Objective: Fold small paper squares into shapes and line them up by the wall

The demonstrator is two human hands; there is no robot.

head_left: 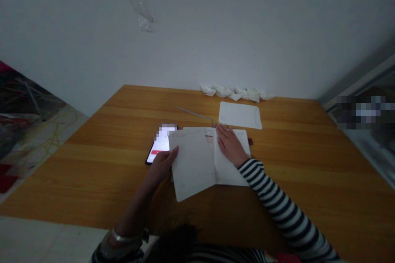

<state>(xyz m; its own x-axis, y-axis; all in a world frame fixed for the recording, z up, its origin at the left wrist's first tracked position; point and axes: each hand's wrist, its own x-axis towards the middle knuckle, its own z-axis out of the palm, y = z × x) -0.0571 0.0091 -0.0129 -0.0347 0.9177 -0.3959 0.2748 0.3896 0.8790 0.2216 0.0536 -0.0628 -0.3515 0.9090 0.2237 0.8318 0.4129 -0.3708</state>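
Observation:
An open notebook (233, 174) lies on the wooden table in front of me. My left hand (163, 162) pinches the outer left edge of a paper sheet (193, 164), which is lifted and tilted over the notebook's left side. Whether the sheet is still joined at the fold I cannot tell. My right hand (230, 144) lies flat with fingers stretched on the right page, near the fold. Beside the left hand is a phone (159, 148) with its screen lit. A thin bookmark ribbon (194, 113) runs out from the notebook's top.
Behind the notebook lies a loose lined sheet (240, 115). Several crumpled white papers (234, 92) sit in a row along the wall at the back of the wooden table (308, 164). Clear plastic (140, 0) hangs on the wall.

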